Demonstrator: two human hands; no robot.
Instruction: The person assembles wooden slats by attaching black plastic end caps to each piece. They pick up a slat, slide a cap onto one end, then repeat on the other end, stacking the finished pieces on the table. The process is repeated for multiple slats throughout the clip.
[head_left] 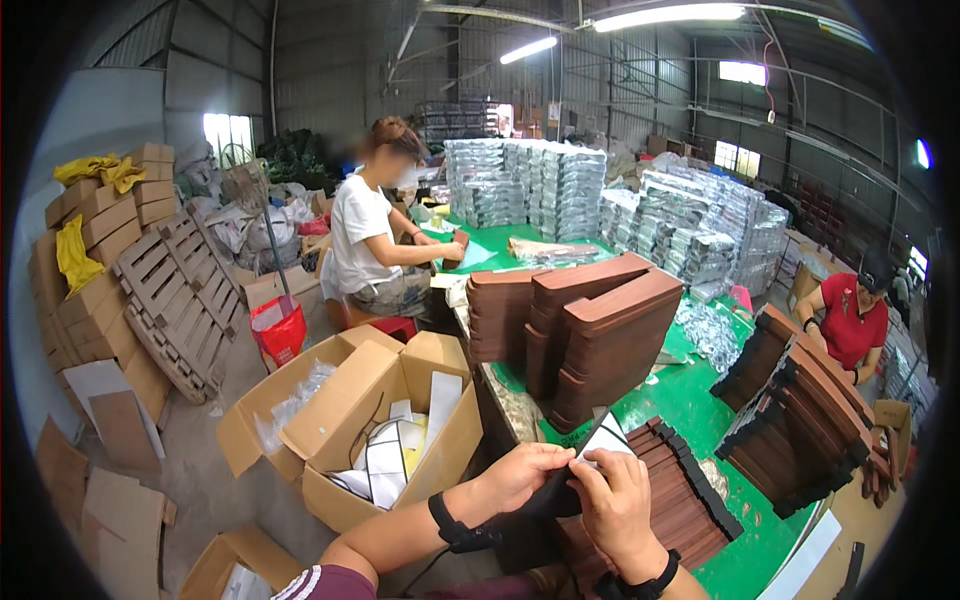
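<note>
My left hand (527,474) and my right hand (615,500) are close together over the near edge of the table. Both are closed, thumbs and fingertips pinching a thin sheet, white with black edges (607,436). Its exact kind I cannot make out, and the fingers cover part of it. Beneath and beside my right hand lies a brown wood-look slatted panel (665,480) with black toothed edges. Behind my hands stand tall stacks of brown wood-look boards (625,335) with rounded ends. Each of my wrists wears a black band.
An open carton (335,490) with white sheets stands left of the green table (745,560). More slatted panels (800,425) lean at right, near a person in red (855,325). Across the table, a person in white (365,235) handles a brown piece. Wrapped stacks (540,180) stand behind.
</note>
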